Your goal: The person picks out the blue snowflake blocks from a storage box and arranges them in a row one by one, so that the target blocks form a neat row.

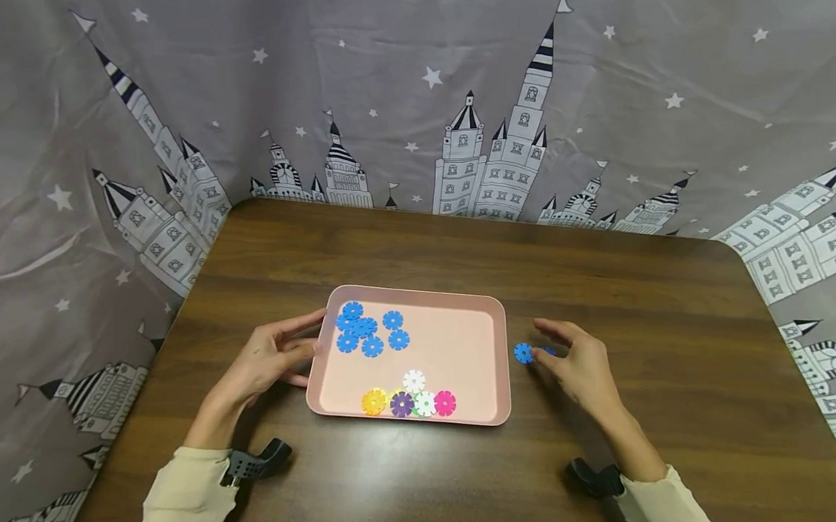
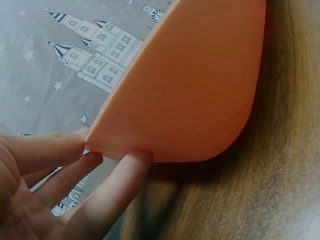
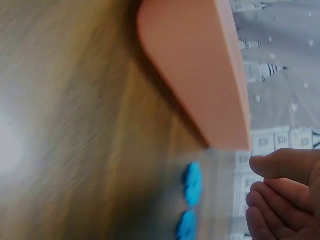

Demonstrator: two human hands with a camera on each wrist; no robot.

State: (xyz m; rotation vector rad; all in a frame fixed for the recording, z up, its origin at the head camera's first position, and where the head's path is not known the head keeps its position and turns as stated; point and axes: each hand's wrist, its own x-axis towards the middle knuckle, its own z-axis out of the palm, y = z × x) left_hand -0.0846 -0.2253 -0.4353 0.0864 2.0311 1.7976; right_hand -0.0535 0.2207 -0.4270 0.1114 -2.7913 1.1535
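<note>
A shallow pink tray [image 1: 463, 351] lies on the table. My left hand [image 1: 265, 358] touches the outside of its left wall with outstretched fingers, and in the left wrist view the fingertips [image 2: 137, 159] rest against the tray wall [image 2: 195, 95]. To the right of the tray, my right hand [image 1: 579, 363] hovers over the table with fingers bent loosely and holds nothing visible. Beside its fingertips lies a blue notched plastic disc [image 1: 523, 353]; a second blue disc [image 1: 549, 351] is partly hidden by the hand. The right wrist view shows both blue discs [image 3: 193, 183] apart from the fingers.
Inside the tray, several blue discs [image 1: 372, 346] cluster at the upper left. Along its near wall are yellow [image 1: 374, 401], purple [image 1: 402, 404], white [image 1: 414, 380] and pink discs [image 1: 445, 403]. A grey castle-print curtain [image 1: 384, 85] hangs behind the wooden table [image 1: 633, 284].
</note>
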